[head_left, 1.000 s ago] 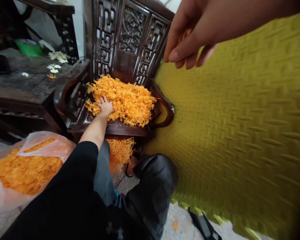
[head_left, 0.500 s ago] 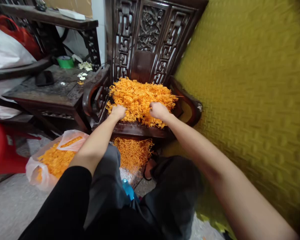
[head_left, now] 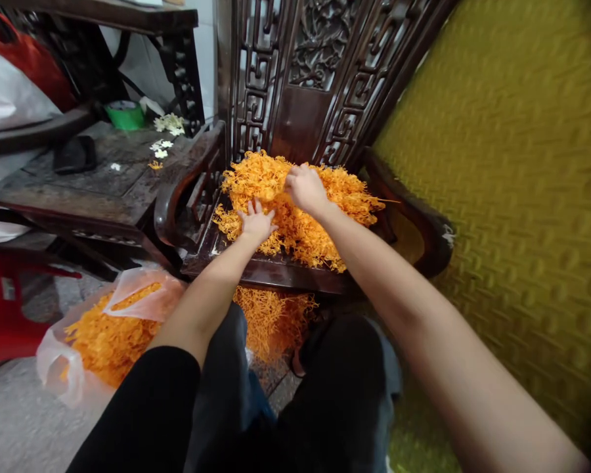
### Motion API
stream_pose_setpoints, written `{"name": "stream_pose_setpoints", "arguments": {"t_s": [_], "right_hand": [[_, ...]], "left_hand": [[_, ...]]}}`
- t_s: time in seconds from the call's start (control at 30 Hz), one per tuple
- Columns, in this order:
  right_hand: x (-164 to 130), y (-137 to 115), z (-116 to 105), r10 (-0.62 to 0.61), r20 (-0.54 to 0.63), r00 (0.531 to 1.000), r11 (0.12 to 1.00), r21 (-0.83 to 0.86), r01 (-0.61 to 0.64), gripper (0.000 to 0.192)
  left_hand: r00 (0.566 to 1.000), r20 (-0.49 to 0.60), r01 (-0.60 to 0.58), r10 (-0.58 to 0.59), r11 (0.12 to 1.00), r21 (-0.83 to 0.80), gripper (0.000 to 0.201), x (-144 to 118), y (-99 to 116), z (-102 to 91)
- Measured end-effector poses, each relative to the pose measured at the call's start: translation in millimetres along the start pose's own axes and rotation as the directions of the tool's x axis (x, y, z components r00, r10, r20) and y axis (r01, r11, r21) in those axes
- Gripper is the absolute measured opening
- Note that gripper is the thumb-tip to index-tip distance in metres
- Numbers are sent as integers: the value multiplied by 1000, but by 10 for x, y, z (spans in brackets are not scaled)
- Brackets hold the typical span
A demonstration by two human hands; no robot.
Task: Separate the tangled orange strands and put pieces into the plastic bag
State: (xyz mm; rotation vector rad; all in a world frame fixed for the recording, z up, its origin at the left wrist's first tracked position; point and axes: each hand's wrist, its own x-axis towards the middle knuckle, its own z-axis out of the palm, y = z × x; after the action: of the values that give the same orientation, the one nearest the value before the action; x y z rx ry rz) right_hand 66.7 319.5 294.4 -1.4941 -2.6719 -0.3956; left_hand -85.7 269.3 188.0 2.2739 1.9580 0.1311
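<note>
A heap of curly orange strands, perhaps artificial flower sprigs (head_left: 332,230), lies on the seat of a dark carved wooden chair (head_left: 295,279). My left hand (head_left: 257,222) rests at the front left of the heap, palm down with fingers spread and touching it. Farther back, my right hand (head_left: 305,187) is over the middle of the heap with its fingers curled together. Orange strands show right at its fingertips, though the grip itself is partly hidden. One thin stem sticks out from the heap's right end.
A plastic bag (head_left: 73,378) of orange pieces stands on the floor at left, beside a red stool (head_left: 10,315). More orange strands (head_left: 273,322) are under the chair. Green tape (head_left: 125,115), a dark phone-like object (head_left: 73,155) and white flowers (head_left: 170,123) lie on a side table. A yellow textured surface (head_left: 512,197) borders the right.
My left hand has opened and shifted right along the front of the heap. My right hand has moved farther back over it. The view has moved closer to the chair.
</note>
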Motion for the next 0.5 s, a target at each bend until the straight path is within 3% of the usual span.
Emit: {"name": "stream_pose_setpoints", "arguments": {"t_s": [0.1, 0.3, 0.5], "right_hand": [[-69, 102, -438, -24, 3, 1000, 997, -67, 24, 29], [-452, 70, -1366, -234, 99, 967, 893, -371, 254, 27], [-713, -39, -1815, -214, 134, 968, 859, -446, 252, 24]], "left_hand": [[995, 82, 55, -52, 998, -37, 74, 139, -6, 161], [981, 136, 150, -138, 985, -82, 67, 289, 2, 366], [980, 107, 177, -168, 981, -83, 71, 258, 52, 384]]}}
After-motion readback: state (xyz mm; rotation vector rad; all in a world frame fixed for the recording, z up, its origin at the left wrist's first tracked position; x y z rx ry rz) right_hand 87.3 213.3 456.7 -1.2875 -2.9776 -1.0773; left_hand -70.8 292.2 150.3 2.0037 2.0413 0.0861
